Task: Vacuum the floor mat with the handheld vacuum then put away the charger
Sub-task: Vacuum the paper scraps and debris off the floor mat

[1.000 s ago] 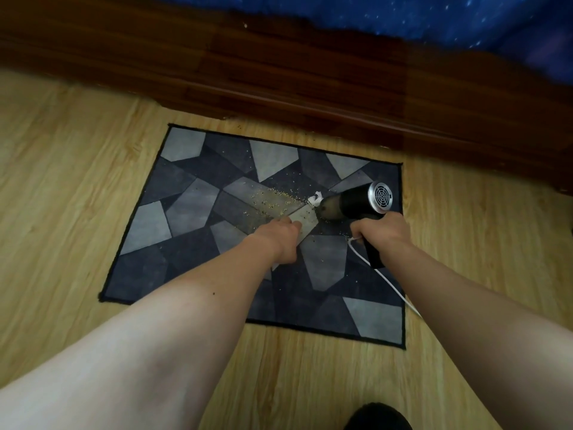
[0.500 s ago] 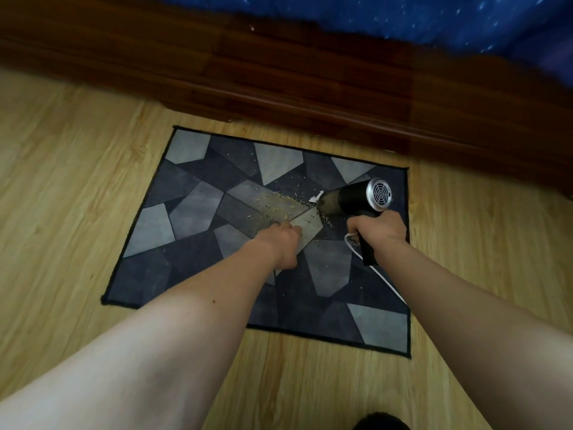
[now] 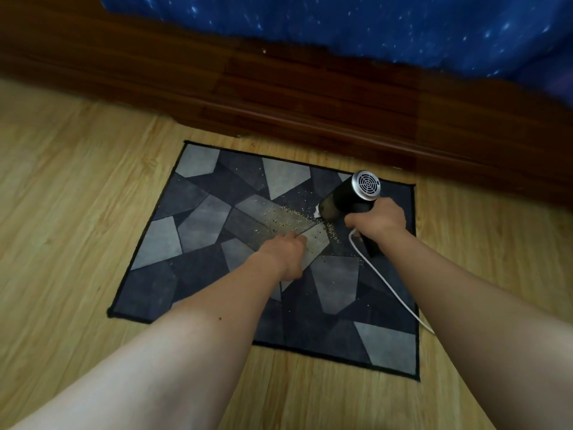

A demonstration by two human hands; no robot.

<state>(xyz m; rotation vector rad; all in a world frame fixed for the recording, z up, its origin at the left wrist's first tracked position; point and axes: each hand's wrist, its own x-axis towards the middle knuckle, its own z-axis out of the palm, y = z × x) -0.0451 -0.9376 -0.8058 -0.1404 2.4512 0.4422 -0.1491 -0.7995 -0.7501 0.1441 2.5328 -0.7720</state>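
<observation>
We grip the handheld vacuum (image 3: 347, 200) by its handle, right hand (image 3: 376, 220) closed round it; looks light, rigid. Left hand (image 3: 283, 252) presses fingers-curled on the soft floor mat (image 3: 198, 212), holding nothing; white cord (image 3: 384, 287) trails near right.

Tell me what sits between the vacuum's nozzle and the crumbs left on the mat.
Nothing visible. The vacuum nozzle sits at the crumbs on the mat; the left hand rests nearer, beside them.
</observation>
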